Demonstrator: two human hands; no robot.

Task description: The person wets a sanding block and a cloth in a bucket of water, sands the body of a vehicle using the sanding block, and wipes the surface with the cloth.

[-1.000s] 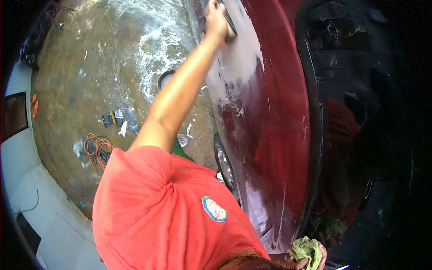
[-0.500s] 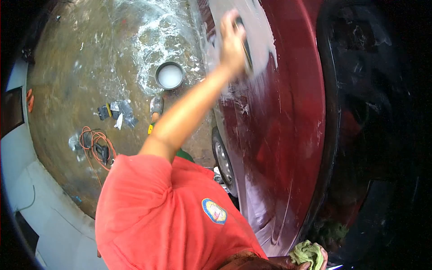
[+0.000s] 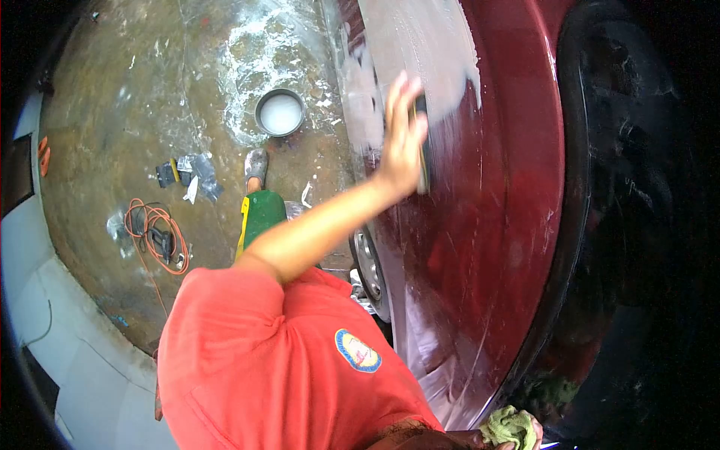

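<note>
My left hand (image 3: 405,142) is pressed against the side of a dark red car (image 3: 487,195), with its fingers around a dark, narrow block (image 3: 423,150). Just beyond the hand, a pale grey-white patch (image 3: 427,45) covers part of the panel, with whitish smears at its edge. At the bottom right, my right hand (image 3: 537,433) grips a crumpled green cloth (image 3: 510,426); most of that hand is hidden by the cloth and the frame edge.
A round container (image 3: 260,124) of whitish liquid stands on the stained floor (image 3: 187,82). Dark and silvery scraps (image 3: 201,176) lie to the left, near an orange cable (image 3: 154,217) coiled around a dark tool. The car's wheel (image 3: 367,262) is beside my body.
My left hand has moved down along the panel, closer to my body, with the block. The view has shifted slightly, and more of my green-clothed leg shows. The right hand still holds the cloth.
</note>
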